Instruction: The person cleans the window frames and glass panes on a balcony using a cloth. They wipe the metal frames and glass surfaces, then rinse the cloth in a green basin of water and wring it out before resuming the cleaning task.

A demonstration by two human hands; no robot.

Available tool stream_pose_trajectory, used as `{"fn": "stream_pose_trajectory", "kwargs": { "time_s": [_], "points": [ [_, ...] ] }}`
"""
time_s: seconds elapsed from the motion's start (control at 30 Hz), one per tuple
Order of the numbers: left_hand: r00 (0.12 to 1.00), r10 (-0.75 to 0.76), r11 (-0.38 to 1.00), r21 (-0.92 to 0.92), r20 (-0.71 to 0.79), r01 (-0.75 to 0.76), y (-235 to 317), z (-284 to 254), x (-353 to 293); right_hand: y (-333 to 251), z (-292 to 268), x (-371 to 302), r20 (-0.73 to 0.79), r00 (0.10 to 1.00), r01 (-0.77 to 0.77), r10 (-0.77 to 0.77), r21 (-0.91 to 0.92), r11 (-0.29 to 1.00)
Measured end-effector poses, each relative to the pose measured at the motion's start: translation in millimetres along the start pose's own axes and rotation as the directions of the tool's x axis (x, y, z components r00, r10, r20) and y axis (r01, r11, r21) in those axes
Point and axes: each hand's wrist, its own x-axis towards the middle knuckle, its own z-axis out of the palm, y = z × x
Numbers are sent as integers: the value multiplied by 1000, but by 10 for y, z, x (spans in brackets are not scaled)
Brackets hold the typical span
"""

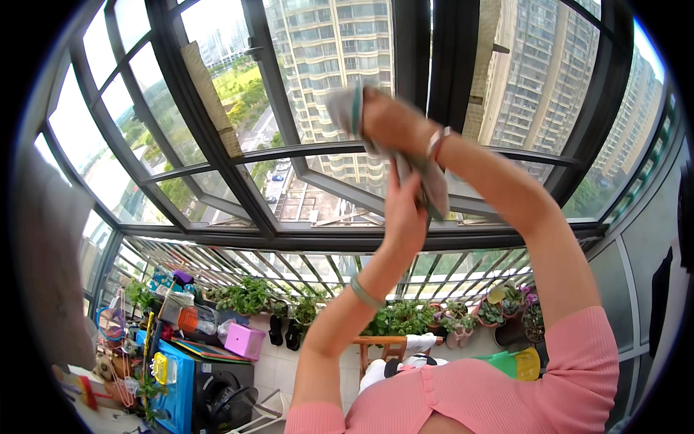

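Before tall, dark-framed glass balcony windows (332, 238), a person's motion-blurred right hand (390, 121) has its fingers closed around a bunched grey fabric cloth with teal edging (434, 190), while the left hand (405, 215), just below, touches its drooping end, fingers partly curled, their grip impossible to tell.

In front of the window frame (452, 65), itself smooth metal with a low sheen, we see soft, matt cloth (434, 189), partly blurred. Within the frame, we see clear, glossy glass panes (325, 72). Below the frame, we find smooth, slightly shiny plastic in the purple box (243, 341), wooden furniture (379, 340) and smooth floor tiles (273, 362). Nearer us than the frame, the top (470, 383) is matt, ribbed knit.
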Motion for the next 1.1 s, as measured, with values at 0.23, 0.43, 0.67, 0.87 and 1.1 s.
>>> {"fn": "stream_pose_trajectory", "kwargs": {
  "time_s": [0.23, 0.43, 0.67, 0.87, 1.1],
  "points": [
    [980, 96, 995, 16, 172, -100, 374, 109, 101, 505, -245, 364, 58, 986, -163, 157, 119, 979],
    [883, 404, 875, 183, 239, -449, 1034, 341, 342, 925, -452, 1323, 3, 948, -315, 318, 138, 939],
    [992, 43, 999, 26, -119, -40, 217, -444, -77, -610, 287, 457, 106, 976, 172, -188, 143, 975],
    [943, 272, 958, 36, 191, -283, 901, 5, 226, 536, -3, 1110, -189, 972, -134, 141, 53, 990],
    [910, 411, 910, 40, 42, -413, 1021, -161, 223, 66, 154, 1568, 110, 989, -82, 98, -137, 987]
  ]
}}
